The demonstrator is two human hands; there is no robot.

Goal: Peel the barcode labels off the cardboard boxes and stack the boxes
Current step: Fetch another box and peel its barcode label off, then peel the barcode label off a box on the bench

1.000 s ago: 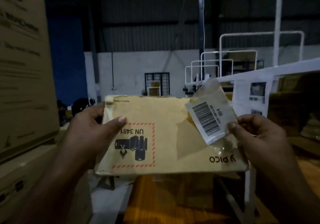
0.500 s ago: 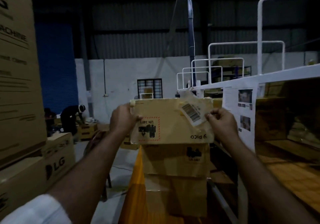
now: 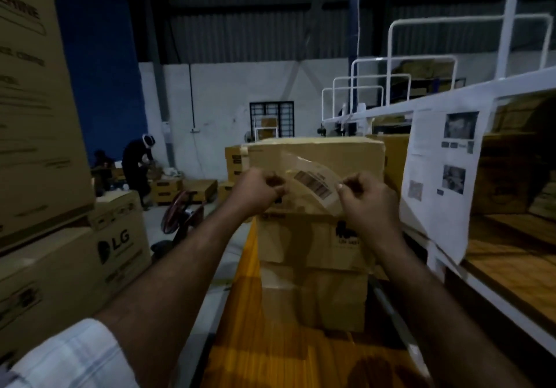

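The right hand (image 3: 367,199) pinches the right end of a clear film strip between thumb and curled fingers. The left hand (image 3: 258,192) has its grip closed too, apparently on the strip's left end, though blur hides the exact contact. The barcode label (image 3: 313,183) sits on that strip between the two grips, nearer the right hand, held in the air in front of the top box (image 3: 319,151).

The strip's long axis runs left to right and bows upward in the middle. The label slants down toward the right hand, with its bars facing the camera.

The top box lies level on a stack of boxes (image 3: 304,243), its long front face toward the person; both hands partly cover its lower edge. The stack stands on an orange slatted bench (image 3: 255,345).

To the left rise large cartons, one marked LG (image 3: 75,263), with a taller carton (image 3: 33,102) above them. Printed sheets (image 3: 436,183) hang from a white frame (image 3: 391,87) just right of the stack. Farther back on the left, another person (image 3: 137,162) bends over low boxes on the floor, and a red-rimmed wheel (image 3: 180,211) stands near the bench's left side.
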